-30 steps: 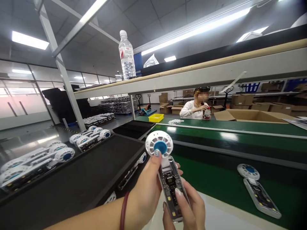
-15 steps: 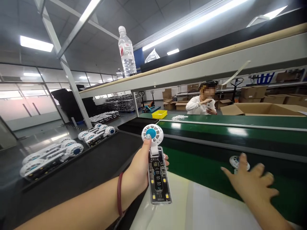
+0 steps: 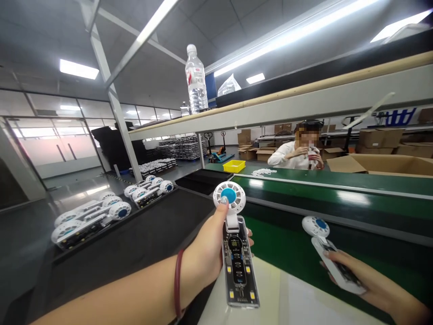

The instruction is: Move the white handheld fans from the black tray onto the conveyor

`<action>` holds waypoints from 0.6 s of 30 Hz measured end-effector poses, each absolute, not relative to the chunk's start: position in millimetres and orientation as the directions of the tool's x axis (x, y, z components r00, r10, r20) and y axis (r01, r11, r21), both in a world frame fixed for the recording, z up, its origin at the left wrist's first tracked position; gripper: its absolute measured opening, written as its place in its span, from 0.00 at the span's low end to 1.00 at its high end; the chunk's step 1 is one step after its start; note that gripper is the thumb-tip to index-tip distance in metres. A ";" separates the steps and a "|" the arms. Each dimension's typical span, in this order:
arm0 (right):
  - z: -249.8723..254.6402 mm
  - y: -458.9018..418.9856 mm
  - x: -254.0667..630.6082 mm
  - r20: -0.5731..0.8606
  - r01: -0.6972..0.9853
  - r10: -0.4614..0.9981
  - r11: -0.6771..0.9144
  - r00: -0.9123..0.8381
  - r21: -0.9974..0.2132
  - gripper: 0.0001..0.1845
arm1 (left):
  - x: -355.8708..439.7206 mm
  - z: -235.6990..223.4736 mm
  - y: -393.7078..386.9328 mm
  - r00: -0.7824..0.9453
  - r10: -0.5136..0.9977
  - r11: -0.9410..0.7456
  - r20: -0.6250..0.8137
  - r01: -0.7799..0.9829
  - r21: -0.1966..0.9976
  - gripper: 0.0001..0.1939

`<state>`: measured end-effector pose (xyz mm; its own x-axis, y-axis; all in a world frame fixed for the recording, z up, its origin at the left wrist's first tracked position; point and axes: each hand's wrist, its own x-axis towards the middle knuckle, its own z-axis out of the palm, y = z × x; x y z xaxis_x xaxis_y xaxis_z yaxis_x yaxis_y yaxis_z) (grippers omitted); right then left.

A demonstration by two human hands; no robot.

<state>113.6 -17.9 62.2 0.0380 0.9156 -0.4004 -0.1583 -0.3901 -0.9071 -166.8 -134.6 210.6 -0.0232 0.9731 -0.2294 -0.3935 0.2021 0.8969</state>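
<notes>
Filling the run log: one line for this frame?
left hand: holds lit handheld fan upright | right hand: grips second fan over green belt | co-worker: seated opposite

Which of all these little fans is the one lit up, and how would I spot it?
Start at the green conveyor belt and come to its near left edge. There the left hand holds up a handheld fan, thumb on its blue hub. Unlike the fan in the right hand and the trayed fans, its clear handle shows glowing lights.

Clear glossy plastic fan, matt green belt
</notes>
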 end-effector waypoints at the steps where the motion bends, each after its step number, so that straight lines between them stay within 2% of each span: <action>1: 69.8 -22.6 104.1 -0.426 -0.230 0.902 -0.430 -0.071 -0.873 0.34 | -168.4 210.5 -134.4 -0.014 0.973 0.205 -0.230 -0.400 0.893 0.27; 3: 84.4 -31.6 81.5 -0.416 -0.333 0.882 -0.469 -0.219 -0.818 0.34 | -170.8 209.8 -134.0 -0.010 0.972 0.210 -0.234 -0.401 0.891 0.26; 6: 101.6 -44.6 42.3 -0.338 -0.444 0.876 -0.468 -0.343 -0.764 0.28 | -174.2 207.3 -134.2 -0.024 0.966 0.229 -0.257 -0.383 0.895 0.24; 9: 110.3 -55.8 5.0 -0.297 -0.517 0.858 -0.495 -0.420 -0.698 0.28 | -180.1 203.2 -136.2 -0.040 0.966 0.223 -0.254 -0.361 0.905 0.23; 12: 111.2 -62.9 -22.8 -0.284 -0.540 0.896 -0.434 -0.341 -0.721 0.25 | -187.7 200.7 -139.9 -0.066 0.963 0.225 -0.261 -0.339 0.914 0.24; 14: 110.4 -66.5 -34.1 -0.298 -0.501 0.926 -0.377 -0.234 -0.779 0.28 | -192.1 201.4 -143.0 -0.059 0.964 0.225 -0.258 -0.334 0.915 0.25; 16: 111.6 -71.5 -40.1 -0.295 -0.398 0.948 -0.317 -0.118 -0.861 0.32 | -195.6 203.6 -146.1 -0.040 0.969 0.218 -0.245 -0.334 0.917 0.24; 18: 115.9 -79.1 -42.6 -0.215 -0.237 0.977 -0.210 -0.007 -0.948 0.33 | -198.5 206.3 -148.6 -0.028 0.968 0.224 -0.247 -0.334 0.916 0.23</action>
